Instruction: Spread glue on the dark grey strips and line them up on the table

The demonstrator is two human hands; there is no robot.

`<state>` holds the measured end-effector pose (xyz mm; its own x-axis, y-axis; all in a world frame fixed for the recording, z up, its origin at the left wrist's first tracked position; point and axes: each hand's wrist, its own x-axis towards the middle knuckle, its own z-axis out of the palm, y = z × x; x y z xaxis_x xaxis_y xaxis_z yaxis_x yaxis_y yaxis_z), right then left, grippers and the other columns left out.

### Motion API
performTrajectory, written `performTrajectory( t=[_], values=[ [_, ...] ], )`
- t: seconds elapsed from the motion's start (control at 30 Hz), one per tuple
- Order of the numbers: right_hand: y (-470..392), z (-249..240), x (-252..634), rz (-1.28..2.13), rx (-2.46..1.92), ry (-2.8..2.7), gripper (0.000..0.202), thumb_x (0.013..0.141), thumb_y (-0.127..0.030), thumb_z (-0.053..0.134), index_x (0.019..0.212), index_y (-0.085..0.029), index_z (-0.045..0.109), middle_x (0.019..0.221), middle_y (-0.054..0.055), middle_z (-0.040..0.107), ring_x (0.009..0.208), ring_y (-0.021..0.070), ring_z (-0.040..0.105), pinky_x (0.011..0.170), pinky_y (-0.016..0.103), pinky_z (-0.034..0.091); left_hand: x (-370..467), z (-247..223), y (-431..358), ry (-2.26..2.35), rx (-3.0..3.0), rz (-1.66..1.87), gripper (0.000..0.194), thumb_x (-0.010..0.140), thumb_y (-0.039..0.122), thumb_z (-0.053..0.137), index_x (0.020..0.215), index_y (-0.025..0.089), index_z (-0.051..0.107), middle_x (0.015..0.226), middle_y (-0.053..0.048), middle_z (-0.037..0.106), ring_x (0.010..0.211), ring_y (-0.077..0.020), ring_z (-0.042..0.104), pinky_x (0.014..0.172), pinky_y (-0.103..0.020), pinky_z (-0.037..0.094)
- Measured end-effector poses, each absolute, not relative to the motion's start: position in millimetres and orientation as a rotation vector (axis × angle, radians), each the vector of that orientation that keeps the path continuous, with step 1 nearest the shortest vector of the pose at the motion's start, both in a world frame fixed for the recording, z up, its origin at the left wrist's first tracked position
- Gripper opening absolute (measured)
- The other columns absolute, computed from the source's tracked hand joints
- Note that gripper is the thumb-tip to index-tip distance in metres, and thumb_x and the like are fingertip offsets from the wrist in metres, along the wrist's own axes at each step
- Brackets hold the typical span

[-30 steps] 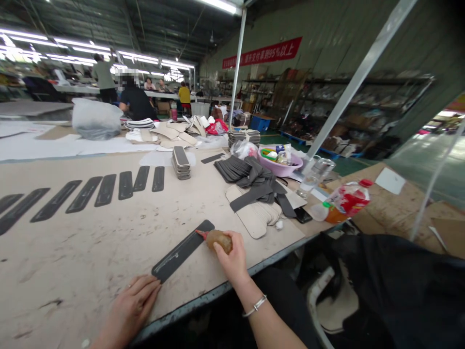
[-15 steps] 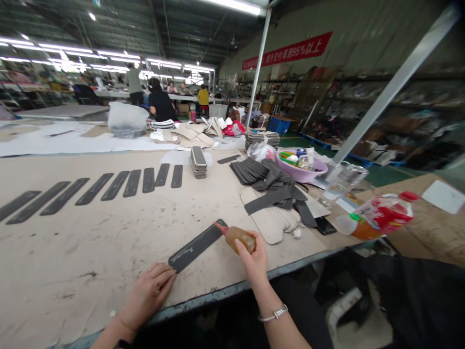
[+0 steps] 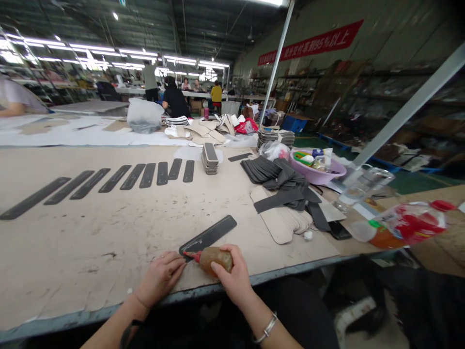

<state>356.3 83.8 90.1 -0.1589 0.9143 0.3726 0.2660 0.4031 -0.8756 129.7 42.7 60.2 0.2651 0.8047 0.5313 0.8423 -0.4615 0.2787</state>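
In my right hand [image 3: 236, 278] is a squeeze glue bottle [image 3: 216, 261], amber-brown with a red nozzle, tipped over to the left. Its tip is at the near end of a dark grey rounded strip [image 3: 214, 233], which lies slanted on the table. Thin wet-looking lines run along the strip's edges. My left hand [image 3: 162, 278] rests on the table, fingers bent and together, gripping the strip's near left corner. Farther left lies a row of similar dark strips [image 3: 123, 178] with the same pale marks.
A small stack of strips [image 3: 209, 159] stands at mid-table. On the right are dark pieces [image 3: 278, 174], pale rounded pieces [image 3: 276, 225], a phone [image 3: 339, 230], a purple basin [image 3: 319, 177] and a drink bottle [image 3: 414, 223]. Several people work farther back.
My right hand has brought the glue bottle from the strip's far end down to its near end, close to my left hand. The view has shifted slightly left.
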Motion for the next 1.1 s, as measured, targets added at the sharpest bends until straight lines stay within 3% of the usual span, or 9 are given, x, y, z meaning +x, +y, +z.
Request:
performTrajectory(
  t=[0.23, 0.7, 1.1],
  values=[
    [80.9, 92.8, 369.8, 0.818, -1.11, -1.668, 0.026, 0.068, -0.018, 0.061, 0.093, -0.021, 0.054, 0.089, 0.003, 0.058, 0.084, 0.0203, 0.057, 0.075, 0.034, 0.05, 127.4, 57.9, 44.7, -1.578, -2.466, -0.963, 0.02, 0.088, 0.019, 0.047, 0.086, 0.02, 0.066, 0.082, -0.002, 0.065, 0.079, -0.0111, 0.058, 0.075, -0.022, 0.05],
    [133.0, 90.0, 416.3, 0.335, -1.293, -1.484, 0.025, 0.074, -0.021, 0.06, 0.098, -0.02, 0.053, 0.094, 0.005, 0.052, 0.09, 0.0221, 0.052, 0.082, 0.041, 0.046, 126.0, 60.3, 58.3, -1.395, -2.362, -1.069, 0.021, 0.086, 0.03, 0.05, 0.078, 0.02, 0.067, 0.079, -0.003, 0.067, 0.075, -0.0129, 0.063, 0.072, -0.021, 0.053],
    [103.8, 90.9, 379.0, 0.628, -1.067, -1.652, 0.031, 0.068, -0.013, 0.06, 0.097, -0.022, 0.052, 0.092, 0.003, 0.053, 0.088, 0.0195, 0.054, 0.078, 0.034, 0.048, 125.4, 58.6, 55.6, -1.482, -2.372, -1.014, 0.023, 0.086, 0.031, 0.049, 0.079, 0.02, 0.068, 0.081, -0.005, 0.068, 0.077, -0.0141, 0.064, 0.074, -0.022, 0.054]
  ],
)
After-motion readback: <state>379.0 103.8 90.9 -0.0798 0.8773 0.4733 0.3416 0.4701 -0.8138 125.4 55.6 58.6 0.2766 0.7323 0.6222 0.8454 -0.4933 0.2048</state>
